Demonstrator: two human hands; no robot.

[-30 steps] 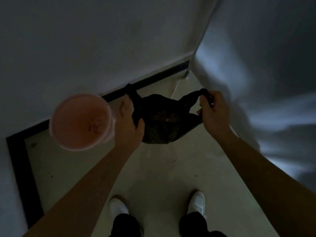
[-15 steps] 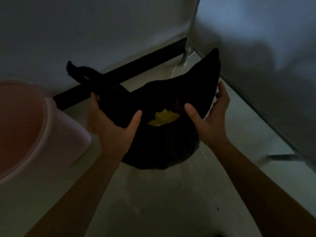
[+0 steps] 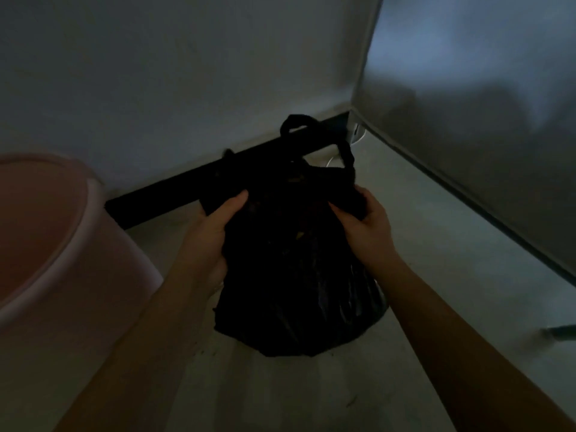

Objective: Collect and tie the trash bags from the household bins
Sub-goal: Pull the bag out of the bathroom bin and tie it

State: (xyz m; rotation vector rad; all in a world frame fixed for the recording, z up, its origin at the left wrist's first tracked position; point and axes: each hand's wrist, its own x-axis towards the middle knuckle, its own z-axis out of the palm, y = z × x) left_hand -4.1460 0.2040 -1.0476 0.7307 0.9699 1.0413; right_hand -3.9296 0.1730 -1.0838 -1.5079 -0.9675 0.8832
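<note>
A black trash bag (image 3: 299, 294) sits on the pale floor in a dim corner, its mouth gathered and a looped handle (image 3: 299, 124) sticking up behind. My left hand (image 3: 215, 232) grips the bag's upper left side, thumb over the top. My right hand (image 3: 366, 222) grips the upper right side, fingers curled round the bunched plastic. The bag's contents are hidden in the dark.
A pink bin (image 3: 53, 244) stands close at the left. A white wall with a black skirting board (image 3: 174, 188) runs behind the bag. A grey panel (image 3: 486, 120) closes the right side. Bare floor (image 3: 436, 232) lies right of the bag.
The bag's mouth was spread open with yellow trash showing; now both hands have drawn the top together and the bag rests lower on the floor. The view has come closer.
</note>
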